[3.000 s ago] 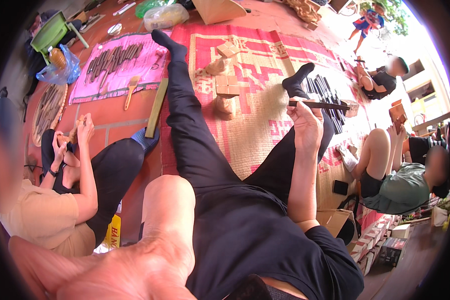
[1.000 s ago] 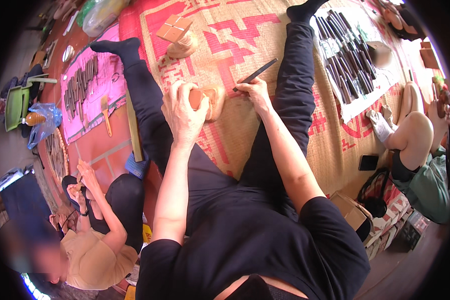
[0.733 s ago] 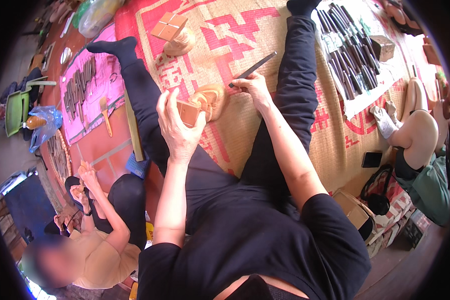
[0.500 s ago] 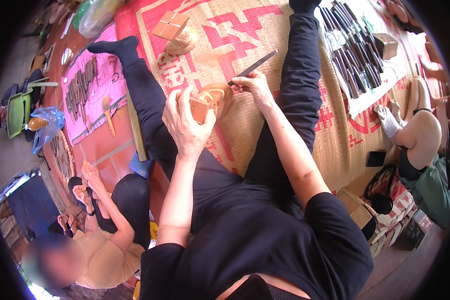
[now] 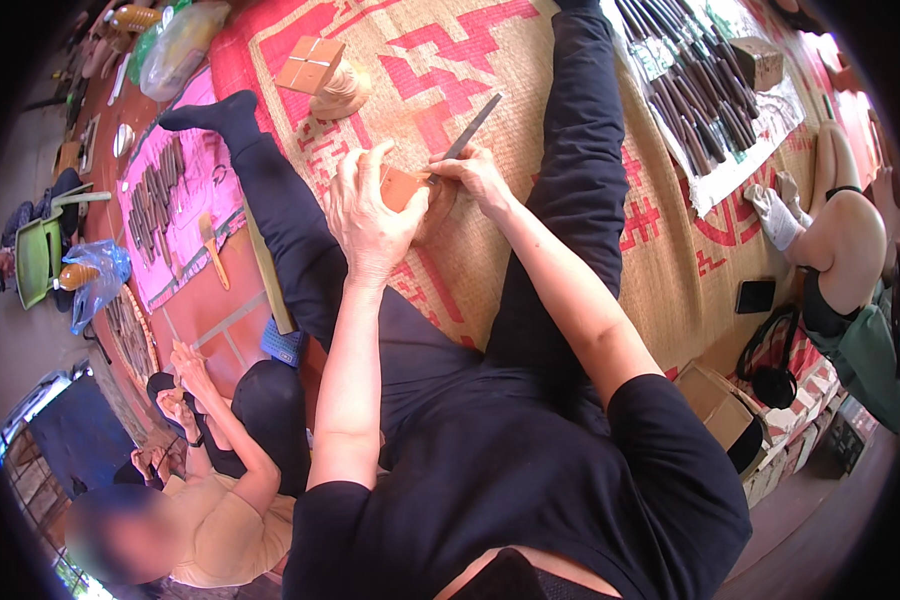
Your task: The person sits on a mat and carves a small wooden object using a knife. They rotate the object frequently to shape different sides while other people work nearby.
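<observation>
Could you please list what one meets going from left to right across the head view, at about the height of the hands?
Green plastic chair → pink cloth with carving tools → left hand → wooden block → right hand → white cloth with dark-handled tools → seated person's bare knee.

A: Counting now. I'm seeing two wooden blocks: one in hand [image 5: 402, 187], one spare on the mat [image 5: 322, 72]. One chisel being held [image 5: 467, 130].

B: Tool spreads?

A: Two: pink cloth [image 5: 170, 210], white cloth [image 5: 710, 100]. Tools are overlapping, so probably a dozen-plus each.

B: People?

A: Three showing, counting the wearer.
</observation>
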`<action>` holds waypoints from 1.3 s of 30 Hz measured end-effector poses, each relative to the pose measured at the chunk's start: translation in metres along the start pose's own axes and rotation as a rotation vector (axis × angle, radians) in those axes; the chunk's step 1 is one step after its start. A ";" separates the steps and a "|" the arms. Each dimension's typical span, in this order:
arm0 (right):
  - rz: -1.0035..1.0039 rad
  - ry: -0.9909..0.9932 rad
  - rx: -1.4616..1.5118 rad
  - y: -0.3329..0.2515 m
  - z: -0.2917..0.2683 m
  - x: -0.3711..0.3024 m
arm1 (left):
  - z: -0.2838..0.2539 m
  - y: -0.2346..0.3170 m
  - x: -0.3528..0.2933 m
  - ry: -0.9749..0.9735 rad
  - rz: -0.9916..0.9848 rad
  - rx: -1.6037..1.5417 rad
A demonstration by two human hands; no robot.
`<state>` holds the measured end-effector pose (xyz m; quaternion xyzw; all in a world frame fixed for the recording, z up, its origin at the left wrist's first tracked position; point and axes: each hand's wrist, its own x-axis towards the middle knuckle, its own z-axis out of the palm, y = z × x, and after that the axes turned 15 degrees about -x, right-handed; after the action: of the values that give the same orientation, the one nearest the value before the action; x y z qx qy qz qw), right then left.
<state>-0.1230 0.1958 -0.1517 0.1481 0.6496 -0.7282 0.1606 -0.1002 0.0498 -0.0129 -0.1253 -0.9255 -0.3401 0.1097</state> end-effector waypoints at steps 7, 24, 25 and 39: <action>-0.021 0.060 -0.016 0.009 0.009 -0.004 | 0.001 -0.002 -0.002 -0.010 -0.031 -0.032; 0.012 -0.038 0.053 -0.009 0.012 -0.017 | -0.001 -0.007 -0.003 0.015 0.000 -0.063; 0.001 -0.028 0.047 -0.005 0.012 -0.015 | -0.002 -0.008 -0.003 0.015 0.000 -0.064; -0.096 -0.093 -0.065 -0.003 0.018 -0.014 | -0.012 -0.010 -0.010 0.036 0.035 -0.003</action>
<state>-0.1114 0.1787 -0.1412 0.0775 0.6713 -0.7196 0.1599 -0.0925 0.0332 -0.0126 -0.1357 -0.9205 -0.3417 0.1323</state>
